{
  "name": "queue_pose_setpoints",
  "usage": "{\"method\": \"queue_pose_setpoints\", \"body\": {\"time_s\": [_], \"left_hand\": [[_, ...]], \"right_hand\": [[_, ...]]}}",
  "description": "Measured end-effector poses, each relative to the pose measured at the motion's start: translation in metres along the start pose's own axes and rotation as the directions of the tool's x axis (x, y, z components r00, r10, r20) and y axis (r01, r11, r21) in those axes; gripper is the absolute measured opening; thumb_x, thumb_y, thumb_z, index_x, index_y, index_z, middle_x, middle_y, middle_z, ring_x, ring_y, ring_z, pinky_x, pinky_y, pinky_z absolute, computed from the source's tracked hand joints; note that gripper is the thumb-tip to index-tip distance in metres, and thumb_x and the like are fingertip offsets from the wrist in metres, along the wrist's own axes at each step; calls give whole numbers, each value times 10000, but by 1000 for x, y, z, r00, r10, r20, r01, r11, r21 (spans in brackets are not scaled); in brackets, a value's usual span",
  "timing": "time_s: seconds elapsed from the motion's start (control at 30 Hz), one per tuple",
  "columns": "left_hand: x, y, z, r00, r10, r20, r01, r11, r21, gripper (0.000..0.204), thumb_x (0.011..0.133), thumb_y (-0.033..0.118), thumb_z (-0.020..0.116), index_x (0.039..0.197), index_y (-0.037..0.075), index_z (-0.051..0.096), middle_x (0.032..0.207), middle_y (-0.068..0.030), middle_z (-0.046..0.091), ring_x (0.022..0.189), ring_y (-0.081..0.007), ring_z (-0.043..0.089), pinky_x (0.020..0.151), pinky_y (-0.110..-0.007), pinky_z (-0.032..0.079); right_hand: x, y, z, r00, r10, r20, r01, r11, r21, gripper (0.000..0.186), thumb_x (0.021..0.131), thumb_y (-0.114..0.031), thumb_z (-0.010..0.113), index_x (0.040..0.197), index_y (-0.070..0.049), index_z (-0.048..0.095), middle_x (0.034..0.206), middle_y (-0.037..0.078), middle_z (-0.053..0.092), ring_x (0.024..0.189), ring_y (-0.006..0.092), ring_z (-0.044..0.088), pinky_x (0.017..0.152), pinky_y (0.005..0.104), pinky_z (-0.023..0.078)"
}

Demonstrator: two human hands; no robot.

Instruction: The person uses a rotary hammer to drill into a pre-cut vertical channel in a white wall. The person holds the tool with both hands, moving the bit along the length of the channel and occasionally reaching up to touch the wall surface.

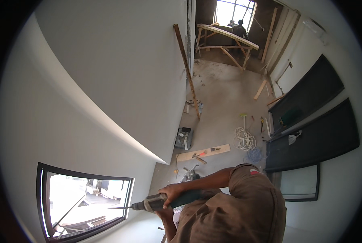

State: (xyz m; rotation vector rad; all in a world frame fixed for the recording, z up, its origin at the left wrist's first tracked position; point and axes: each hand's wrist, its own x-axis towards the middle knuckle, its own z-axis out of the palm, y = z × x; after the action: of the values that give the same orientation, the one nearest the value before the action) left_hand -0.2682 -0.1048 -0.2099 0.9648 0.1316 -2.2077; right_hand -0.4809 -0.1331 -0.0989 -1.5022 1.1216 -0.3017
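Note:
A power drill (154,202) with a dark green rear body and a grey front lies nearly level, its long thin bit (120,207) pointing left. My right hand (171,195) is closed over the drill's body from above. Below it my left hand (164,213) grips the drill's underside, its fingers partly hidden. The bit's tip appears in front of a dark-framed window (83,202); whether it touches anything I cannot tell. My brown sleeve (251,182) and torso cover the drill's rear end.
On the floor lie a wooden board (203,153) with a hammer (199,158), a coiled white cable (245,139) and a metal-and-black box (183,137). A timber (187,73) leans at the left wall. Dark panels (314,133) stand right. Beyond, a person (239,30) is by a wooden trestle (229,34).

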Motion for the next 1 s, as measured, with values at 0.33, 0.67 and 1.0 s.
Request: {"method": "queue_pose_setpoints", "body": {"time_s": [0.33, 0.67, 1.0], "left_hand": [[-42, 53, 13, 977, 197, 86, -196, 980, -15, 450, 868, 447, 513, 1155, 106, 456, 1094, -80, 541, 997, -259, 532, 891, -426, 414], [-26, 23, 9, 990, 129, 65, -132, 990, 57, 341, 874, 393, 516, 1065, 115, 468, 1017, -66, 544, 945, -237, 534, 865, -406, 425], [-30, 25, 23, 955, 285, 86, -285, 958, -13, 238, 880, 339, 519, 974, 124, 481, 940, -52, 547, 894, -216, 536, 840, -386, 436]], "right_hand": [[24, -42, 41, 986, -133, 104, 108, 969, 223, 1172, 662, -703, 634, 1477, -89, 57, 1462, 258, 245, 1287, 389, 374, 1046, 422, 317], [-19, 32, 25, 1000, 17, 9, -18, 962, 271, 879, 846, -702, 396, 1442, -74, 241, 1387, 214, 396, 1211, 313, 466, 1012, 400, 368], [-60, 60, 13, 905, -87, 416, -14, 972, 235, 866, 805, -607, 592, 1431, -98, 281, 1409, 179, 375, 1256, 315, 421, 1033, 408, 341]]}}
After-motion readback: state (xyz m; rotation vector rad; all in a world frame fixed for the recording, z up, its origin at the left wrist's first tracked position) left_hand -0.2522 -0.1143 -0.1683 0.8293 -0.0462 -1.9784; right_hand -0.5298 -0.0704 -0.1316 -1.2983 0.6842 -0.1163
